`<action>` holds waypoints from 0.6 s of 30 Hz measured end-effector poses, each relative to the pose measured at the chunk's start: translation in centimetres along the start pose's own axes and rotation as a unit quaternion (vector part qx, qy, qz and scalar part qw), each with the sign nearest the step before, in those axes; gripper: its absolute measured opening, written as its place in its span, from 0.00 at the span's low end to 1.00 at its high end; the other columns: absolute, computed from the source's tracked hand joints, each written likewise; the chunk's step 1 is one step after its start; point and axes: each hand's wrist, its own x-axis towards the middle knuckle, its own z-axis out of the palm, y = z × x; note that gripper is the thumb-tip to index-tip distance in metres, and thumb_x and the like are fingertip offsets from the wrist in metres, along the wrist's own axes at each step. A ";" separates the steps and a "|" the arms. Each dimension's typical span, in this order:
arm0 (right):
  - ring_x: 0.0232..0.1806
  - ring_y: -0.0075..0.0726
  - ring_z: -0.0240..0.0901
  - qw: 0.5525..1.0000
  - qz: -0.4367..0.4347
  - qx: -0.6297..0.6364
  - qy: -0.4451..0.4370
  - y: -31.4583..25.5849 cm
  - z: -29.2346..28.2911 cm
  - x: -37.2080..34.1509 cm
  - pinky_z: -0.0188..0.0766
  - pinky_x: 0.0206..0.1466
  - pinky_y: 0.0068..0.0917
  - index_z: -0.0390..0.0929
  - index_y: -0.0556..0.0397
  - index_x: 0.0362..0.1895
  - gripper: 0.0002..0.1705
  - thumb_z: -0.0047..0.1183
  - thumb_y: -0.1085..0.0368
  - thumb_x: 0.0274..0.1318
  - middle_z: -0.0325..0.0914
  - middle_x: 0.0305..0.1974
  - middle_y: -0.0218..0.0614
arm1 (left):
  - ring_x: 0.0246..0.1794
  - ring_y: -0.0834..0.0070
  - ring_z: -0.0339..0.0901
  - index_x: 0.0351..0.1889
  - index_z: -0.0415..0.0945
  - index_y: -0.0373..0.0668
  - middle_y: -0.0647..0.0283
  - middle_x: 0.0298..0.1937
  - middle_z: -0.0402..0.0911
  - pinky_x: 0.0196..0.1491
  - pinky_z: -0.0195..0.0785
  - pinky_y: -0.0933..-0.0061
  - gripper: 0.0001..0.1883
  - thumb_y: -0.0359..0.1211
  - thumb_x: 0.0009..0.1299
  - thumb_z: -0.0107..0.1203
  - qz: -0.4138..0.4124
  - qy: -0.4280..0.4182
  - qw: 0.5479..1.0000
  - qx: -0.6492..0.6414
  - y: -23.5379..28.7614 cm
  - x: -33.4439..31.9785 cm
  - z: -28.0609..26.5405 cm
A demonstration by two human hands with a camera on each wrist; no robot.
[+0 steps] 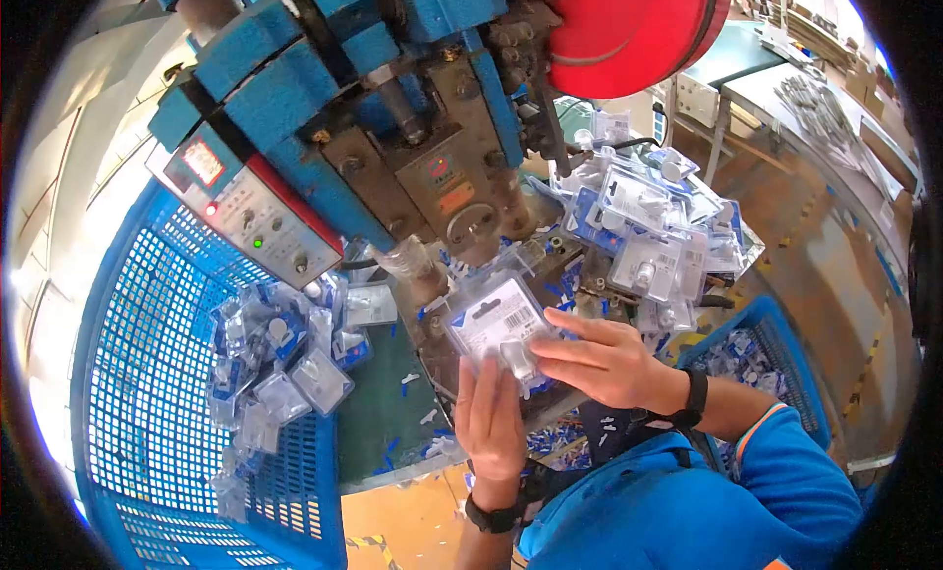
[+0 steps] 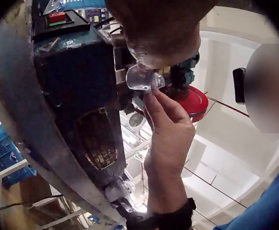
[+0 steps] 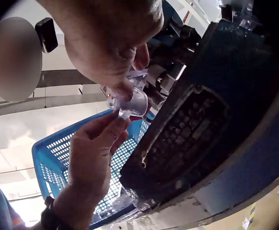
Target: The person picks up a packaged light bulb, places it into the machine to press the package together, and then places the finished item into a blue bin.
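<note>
A clear plastic blister pack [image 1: 499, 310] with a white printed card is held in front of the press, its rounded bubble toward the person. My left hand [image 1: 489, 421] pinches its near edge. From the right side, my right hand [image 1: 604, 362] grips the same pack near the bubble. The left wrist view shows the right hand [image 2: 170, 127] with thumb and fingers at the clear bubble [image 2: 139, 78]. In the right wrist view, the left hand [image 3: 92, 155] pinches an edge just under the bubble [image 3: 138, 103].
A blue press [image 1: 265, 89] with a red wheel [image 1: 634, 35] stands ahead, its control box [image 1: 250, 212] at left. Packs [image 1: 638, 217] are heaped right of the press. More packs [image 1: 280, 359] lie at left by a large blue basket [image 1: 128, 374]. A smaller blue basket [image 1: 810, 393] stands at right.
</note>
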 end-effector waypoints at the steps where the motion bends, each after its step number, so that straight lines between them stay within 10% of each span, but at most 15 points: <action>1: 0.61 0.48 0.73 1.000 -0.005 0.005 0.002 -0.4 -0.2 0.1 0.79 0.41 0.31 0.85 0.51 0.37 0.09 0.62 0.67 0.48 0.80 0.52 0.31 | 0.55 0.43 0.77 0.39 0.83 0.32 0.50 0.55 0.80 0.56 0.75 0.55 0.09 0.21 0.61 0.60 0.001 0.009 1.000 0.001 0.1 -0.3 -0.3; 18: 0.61 0.47 0.74 0.998 -0.020 0.056 0.017 -4.6 -0.7 -1.2 0.79 0.52 0.33 0.84 0.51 0.36 0.09 0.61 0.66 0.48 0.80 0.53 0.34 | 0.61 0.41 0.73 0.38 0.80 0.36 0.53 0.57 0.79 0.58 0.72 0.48 0.06 0.19 0.63 0.60 -0.015 0.094 0.994 -0.060 0.7 -5.5 -2.1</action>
